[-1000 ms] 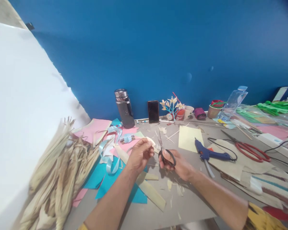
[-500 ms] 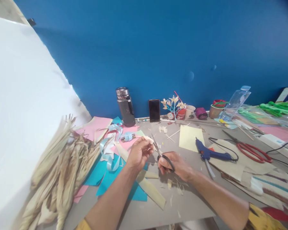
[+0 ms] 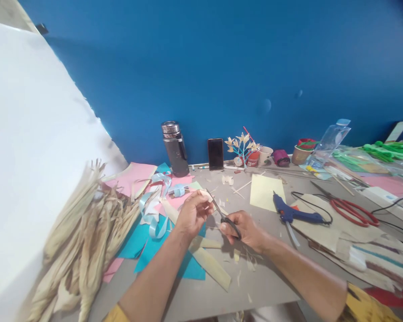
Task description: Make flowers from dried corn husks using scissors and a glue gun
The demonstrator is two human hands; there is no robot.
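Left hand [image 3: 193, 213] pinches a small pale husk strip [image 3: 206, 194] between thumb and fingertips, grip clamped on it, held above the counter [image 3: 272, 286]. Right hand [image 3: 243, 229] has fingers through the black loops of the small scissors [image 3: 221, 214], grip closed on the handles; whether the blades are parted is too small to tell. The strip lies at about 10 o'clock from the right hand. The scissors' long axis runs 10 to 4 o'clock, tips right at the strip, just beside the left fingertips. Left hand is nearer the strip.

Counts: two hands, one small scissors, one large red-handled scissors [image 3: 352, 210] at 3 o'clock, one blue glue gun [image 3: 293, 214], one husk pile [image 3: 83, 237] at 9 o'clock, one dark flask [image 3: 174, 150], one phone [image 3: 215, 154].
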